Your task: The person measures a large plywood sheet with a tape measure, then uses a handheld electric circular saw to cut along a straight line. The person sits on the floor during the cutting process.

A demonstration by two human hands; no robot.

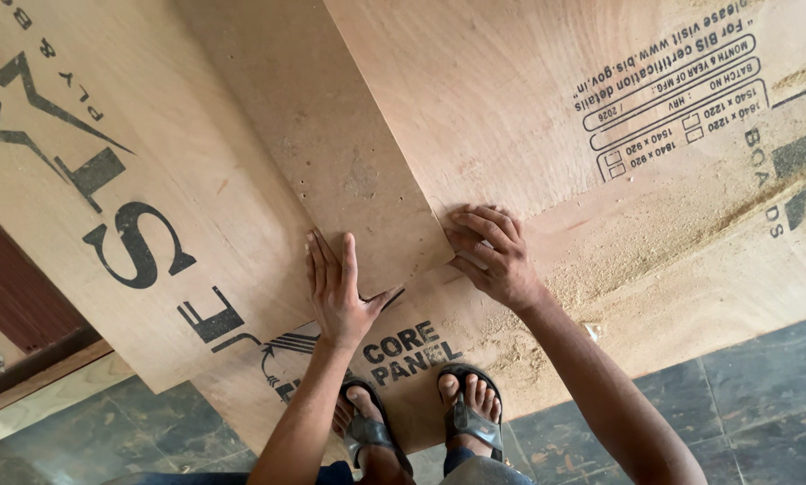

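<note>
Now I see both hands down on a narrow plywood strip [331, 153], which I take as my landmark. It runs from the top of the view down toward the feet and ends in a square-cut edge just above the printed lower sheet [601, 305]. My left hand [338, 287] lies flat on the strip's near corner, fingers together and straight, thumb splayed out along the cut end; that grip is spread and pressing, pinching nothing. My right hand [491, 254] sits at the strip's right edge, where a second large sheet [529, 99] overlaps it; the fingers are curled, tips on that seam, and I cannot tell whether they hook under the edge.

Left of the strip lies another printed sheet [88, 180], its long edge running alongside. Right of the strip, sawdust [655, 233] is scattered in a band over the lower sheet. Below the strip's end, two sandalled feet [421, 418] stand on the lower sheet's edge, and beyond that edge dark floor tiles [744, 395] show open room to the right.
</note>
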